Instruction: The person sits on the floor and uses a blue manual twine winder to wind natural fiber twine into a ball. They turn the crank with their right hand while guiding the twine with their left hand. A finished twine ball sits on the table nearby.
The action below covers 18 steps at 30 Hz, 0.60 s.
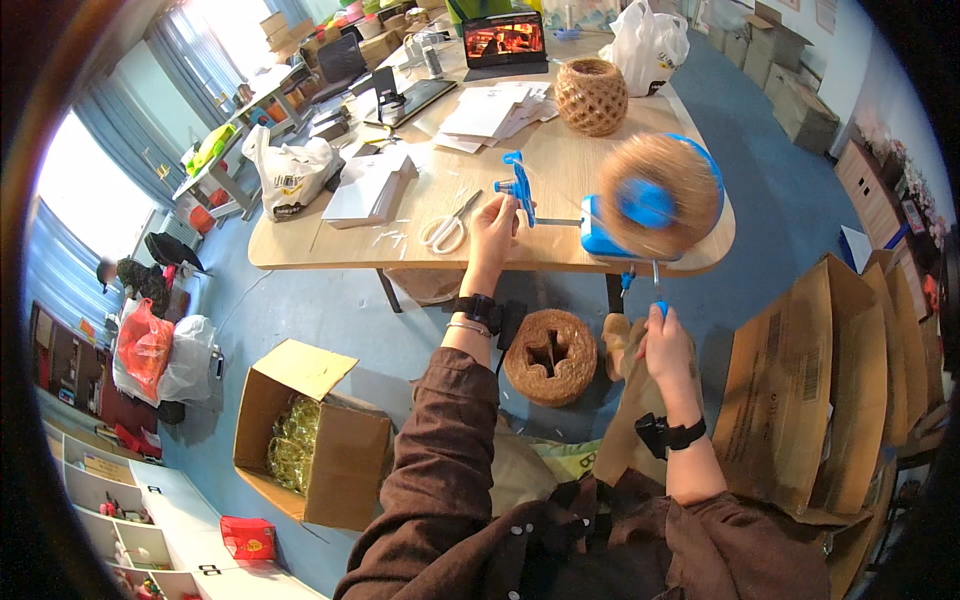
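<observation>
My left hand pinches a blue plastic guide that stands on a metal bar left of a blue hand-crank winder. My right hand is closed on the winder's crank handle, below the table edge. A ball of brown twine on the winder is blurred, as if spinning. Behind it stands a wound twine ball with an open lattice. White-handled scissors lie beside my left hand. Any strand between guide and ball is too fine to make out.
Cards, papers, a tablet and plastic bags stand on the wooden table. Below are a large twine roll, an open carton at left and flattened cardboard at right. A person is far left.
</observation>
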### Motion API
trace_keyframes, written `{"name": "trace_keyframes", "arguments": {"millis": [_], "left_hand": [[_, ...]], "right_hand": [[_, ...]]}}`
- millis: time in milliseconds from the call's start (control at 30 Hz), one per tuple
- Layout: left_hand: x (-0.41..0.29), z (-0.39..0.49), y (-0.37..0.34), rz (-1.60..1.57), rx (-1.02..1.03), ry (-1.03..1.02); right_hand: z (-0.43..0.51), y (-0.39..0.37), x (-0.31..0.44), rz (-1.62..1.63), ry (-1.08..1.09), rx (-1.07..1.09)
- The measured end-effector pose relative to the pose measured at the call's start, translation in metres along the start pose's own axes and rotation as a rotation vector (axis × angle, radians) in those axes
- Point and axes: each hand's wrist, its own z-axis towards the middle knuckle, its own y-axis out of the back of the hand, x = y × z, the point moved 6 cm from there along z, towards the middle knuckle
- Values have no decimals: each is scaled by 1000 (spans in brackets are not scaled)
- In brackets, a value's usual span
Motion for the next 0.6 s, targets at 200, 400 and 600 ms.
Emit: {"name": "trace_keyframes", "arguments": {"millis": [200, 400, 600], "left_hand": [[2, 0, 1, 12, -2, 32], [-3, 0, -1, 24, 11, -27], [3, 0, 1, 2, 19, 54]], "right_hand": [[-10, -37, 19, 154, 9, 217], [-24, -40, 64, 19, 240, 55], [-28, -12, 98, 549, 212, 181]]}}
